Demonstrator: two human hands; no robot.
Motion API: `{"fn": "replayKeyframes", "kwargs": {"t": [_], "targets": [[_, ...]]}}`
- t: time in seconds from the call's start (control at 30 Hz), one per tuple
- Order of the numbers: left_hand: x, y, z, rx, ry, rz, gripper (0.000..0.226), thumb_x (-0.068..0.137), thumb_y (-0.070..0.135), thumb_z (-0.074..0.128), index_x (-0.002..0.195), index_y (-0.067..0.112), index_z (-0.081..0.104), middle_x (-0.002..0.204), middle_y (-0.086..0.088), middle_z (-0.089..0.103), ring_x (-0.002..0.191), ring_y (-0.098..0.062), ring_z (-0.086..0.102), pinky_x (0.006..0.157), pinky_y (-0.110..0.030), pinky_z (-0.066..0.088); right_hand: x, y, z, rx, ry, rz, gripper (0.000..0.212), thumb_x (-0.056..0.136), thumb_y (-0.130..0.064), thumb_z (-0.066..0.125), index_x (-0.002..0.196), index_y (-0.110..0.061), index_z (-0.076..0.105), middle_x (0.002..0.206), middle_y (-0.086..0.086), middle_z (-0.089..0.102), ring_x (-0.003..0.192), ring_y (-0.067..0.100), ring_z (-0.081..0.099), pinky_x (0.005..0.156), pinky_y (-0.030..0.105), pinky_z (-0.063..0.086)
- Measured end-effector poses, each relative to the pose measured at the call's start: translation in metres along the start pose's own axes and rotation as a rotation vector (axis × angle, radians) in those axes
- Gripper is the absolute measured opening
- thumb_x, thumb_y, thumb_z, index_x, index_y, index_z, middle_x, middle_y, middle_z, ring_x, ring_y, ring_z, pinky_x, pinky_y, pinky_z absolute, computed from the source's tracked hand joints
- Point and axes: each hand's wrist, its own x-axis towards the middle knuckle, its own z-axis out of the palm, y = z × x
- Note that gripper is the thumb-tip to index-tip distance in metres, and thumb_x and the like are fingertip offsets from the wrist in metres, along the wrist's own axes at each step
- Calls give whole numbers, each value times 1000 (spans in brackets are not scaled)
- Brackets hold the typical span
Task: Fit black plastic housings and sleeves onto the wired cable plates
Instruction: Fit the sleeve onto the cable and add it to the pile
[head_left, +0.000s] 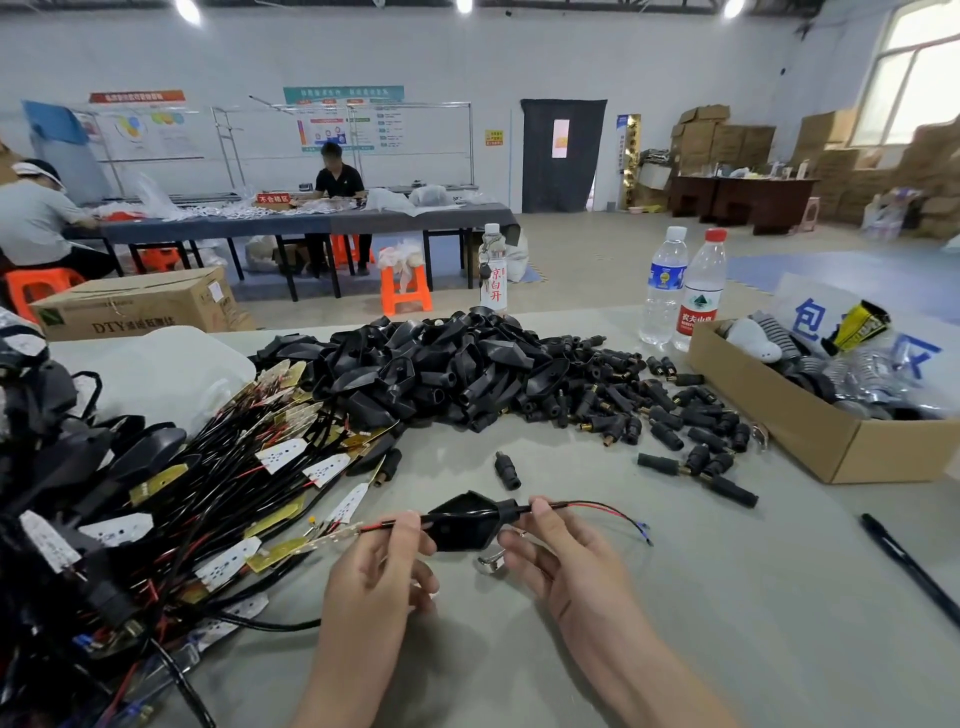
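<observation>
A black plastic housing is threaded on a black and red cable held just above the table. My left hand pinches the cable left of the housing, near its wired plate. My right hand pinches the cable at the housing's narrow right end, and the loose wire ends trail off to the right. Behind lies a heap of black housings, and a spread of small black sleeves lies to its right. Wired cable plates are piled at the left.
An open cardboard box with bagged parts stands at the right. Three bottles stand at the table's far edge. A black pen lies at the right. One loose sleeve lies beyond my hands. Two people sit at a far table.
</observation>
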Motion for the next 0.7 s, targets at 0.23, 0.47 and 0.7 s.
{"fn": "replayKeyframes", "kwargs": {"t": [0.23,0.47,0.7], "targets": [[-4,-4,3,137,-95,79,30,86,53,56,76,31,73,61,-8,65,52,-14,59,51,-21,48,1,8,1,-152,-54,-3,27,82,-26,70,99,-5,65,101,19,74,89,26,72,70,35,61],[8,2,-15,-250,-177,-96,45,74,53,72,98,16,77,83,-12,67,59,-20,59,50,-32,47,8,-3,-9,-118,92,-125,21,96,-23,60,102,-3,61,95,15,75,89,34,74,64,30,60],[17,-6,-18,-363,-58,-267,47,79,43,66,107,6,66,81,-15,69,57,-21,63,47,-31,53,11,-10,-14,-192,102,-180,22,100,-25,55,106,-5,59,95,15,75,87,34,74,63,29,59]]}}
